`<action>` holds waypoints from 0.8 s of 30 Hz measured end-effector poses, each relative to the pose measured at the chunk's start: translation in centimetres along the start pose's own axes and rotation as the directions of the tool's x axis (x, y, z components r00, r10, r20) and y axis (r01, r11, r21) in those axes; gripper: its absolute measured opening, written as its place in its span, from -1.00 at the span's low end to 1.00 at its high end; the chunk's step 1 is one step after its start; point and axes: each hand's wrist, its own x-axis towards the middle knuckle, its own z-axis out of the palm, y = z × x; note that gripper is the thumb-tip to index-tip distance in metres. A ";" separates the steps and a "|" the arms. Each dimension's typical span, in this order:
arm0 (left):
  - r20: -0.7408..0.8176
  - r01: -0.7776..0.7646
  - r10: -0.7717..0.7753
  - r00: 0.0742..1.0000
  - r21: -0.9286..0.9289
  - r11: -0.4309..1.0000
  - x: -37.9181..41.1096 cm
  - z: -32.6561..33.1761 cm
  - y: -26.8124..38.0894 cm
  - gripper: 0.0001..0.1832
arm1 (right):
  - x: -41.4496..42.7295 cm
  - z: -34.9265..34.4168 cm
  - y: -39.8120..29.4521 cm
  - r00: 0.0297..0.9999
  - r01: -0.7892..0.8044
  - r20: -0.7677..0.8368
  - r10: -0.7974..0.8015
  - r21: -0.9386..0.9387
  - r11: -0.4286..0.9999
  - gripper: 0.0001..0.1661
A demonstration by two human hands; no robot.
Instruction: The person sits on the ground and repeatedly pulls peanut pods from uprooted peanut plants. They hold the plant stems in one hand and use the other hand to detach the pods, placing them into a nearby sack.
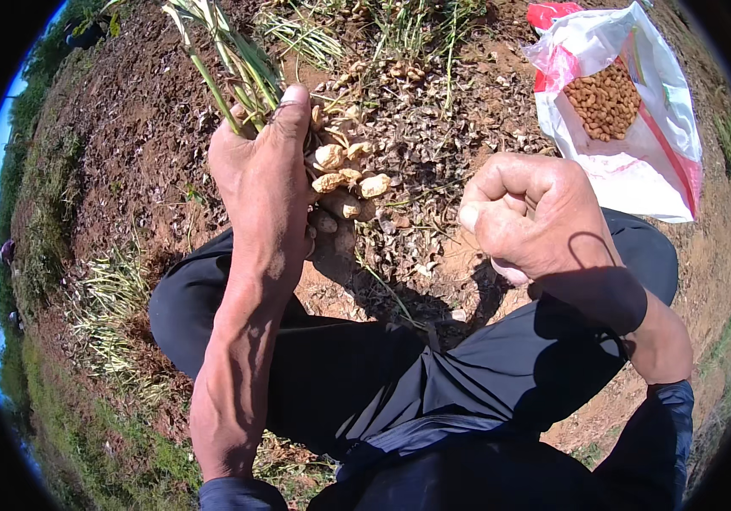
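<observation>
My left hand (266, 163) grips a bunch of peanut plants by the stems, thumb on top. The green stalks (228, 70) stick out upward past the thumb. On the other side of the fist hangs a cluster of peanut pods (340, 175), pale tan and still on their roots; some lie in the hand's shadow. To the right of the pods, and apart from them, my right hand (531, 211) is curled with the thumb against the bent fingers. Its palm is hidden, so whether it encloses anything does not show.
At the upper right a white and red plastic sack (633, 172) lies open, with loose peanuts (603, 102) inside. More pulled peanut plants (403, 38) lie ahead on soil strewn with dry leaves. A heap of stalks (113, 313) lies left of my left knee (180, 300).
</observation>
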 end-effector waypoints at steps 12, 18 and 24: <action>0.357 0.327 -0.200 0.913 -0.343 0.881 -1.0 0.0 -1.4 -0.63 | 3.0 0.5 1.1 0.995 0.031 0.059 -0.078 0.559 0.828 -0.66; 0.379 0.365 -0.223 0.898 -0.359 0.859 -1.7 0.2 -1.4 -0.61 | 2.6 1.5 1.6 0.984 0.036 0.137 -0.116 0.480 0.877 -0.61; 0.337 0.341 -0.227 0.914 -0.331 0.880 -2.1 1.2 -0.8 -0.72 | 2.6 2.0 2.4 0.981 0.194 -0.051 -0.187 0.288 0.938 -0.64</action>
